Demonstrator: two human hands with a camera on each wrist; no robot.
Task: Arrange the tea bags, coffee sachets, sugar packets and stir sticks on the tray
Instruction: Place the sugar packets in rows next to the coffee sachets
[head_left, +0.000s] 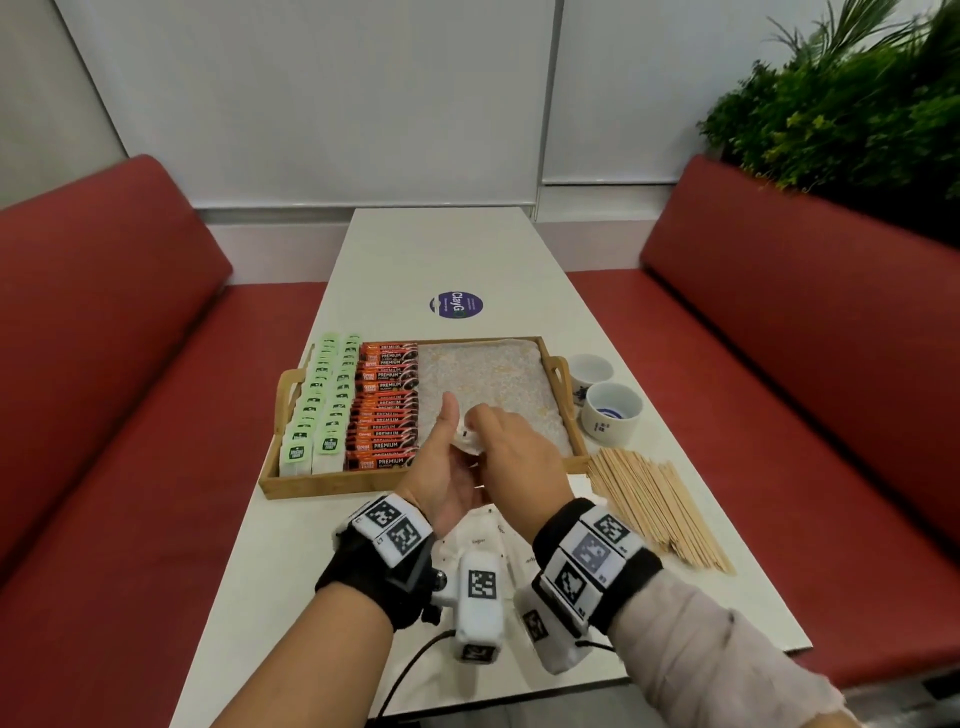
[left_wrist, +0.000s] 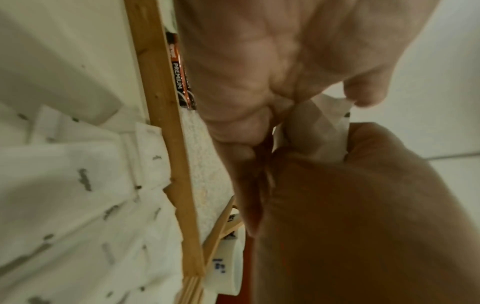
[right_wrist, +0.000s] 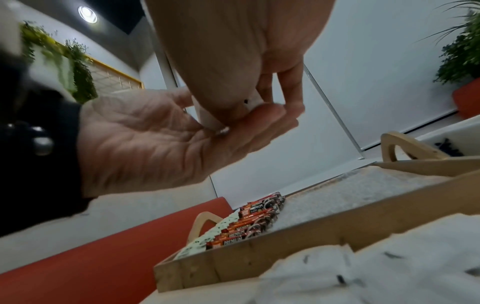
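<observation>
Over the front of the wooden tray (head_left: 415, 480) my two hands meet around a small stack of white sugar packets (head_left: 467, 436) (right_wrist: 207, 115). My right hand (head_left: 498, 441) pinches the stack from above between thumb and fingers. My left hand (head_left: 457, 462) lies palm up under it, fingers nearly straight and thumb upright beside it. Green-tagged tea bags (head_left: 317, 410) fill two columns at the tray's left. Orange and black coffee sachets (head_left: 387, 410) lie in a column beside them. More sugar packets (head_left: 483, 540) lie loose on the table under my wrists. Wooden stir sticks (head_left: 660, 509) are heaped on the right.
The tray's right half shows only its grey liner (head_left: 493, 379). Two white cups (head_left: 610, 421) stand just right of the tray. A round purple sticker (head_left: 456, 305) lies beyond it. Red benches (head_left: 130, 389) flank the narrow white table, with plants at the back right.
</observation>
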